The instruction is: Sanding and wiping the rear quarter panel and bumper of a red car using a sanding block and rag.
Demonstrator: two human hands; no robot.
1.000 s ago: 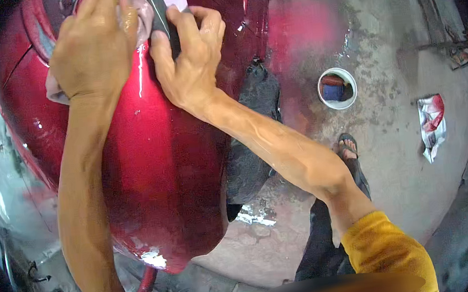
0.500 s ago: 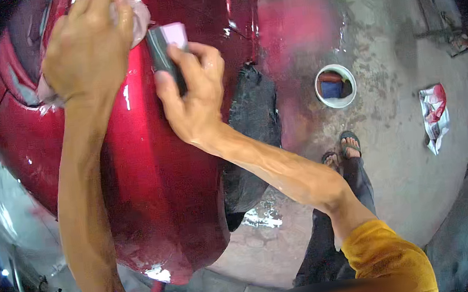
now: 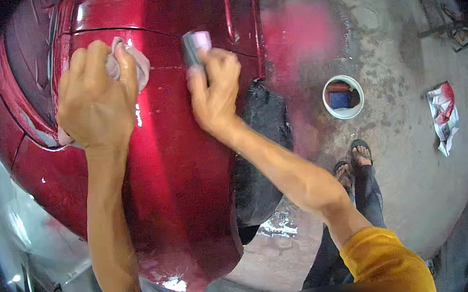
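Cloth (image 3: 143, 76): pale pink, under the left fingers (image 3: 76, 62).
Block (image 3: 188, 49): dark grey on the side facing the left fingers, pale lilac on the other, at the tips of the right fingers (image 3: 227, 63).
Car body (image 3: 188, 195): glossy deep red beneath all the fingers, with a brighter crimson band just right of the left ones and white glints.
Sheet (image 3: 267, 109): black, below and right of the right fingers.
Bucket (image 3: 346, 115): white, well right of the fingers; a blue piece (image 3: 340, 101) and a reddish-brown piece (image 3: 339, 87) inside.
Floor (image 3: 401, 186): grey with darker blotches; a blurred pink patch right of the right fingers.
Crumpled wrapper (image 3: 444, 117): white and red, farthest right of the fingers.
Sleeve (image 3: 389, 260): mustard yellow, below the right fingers.
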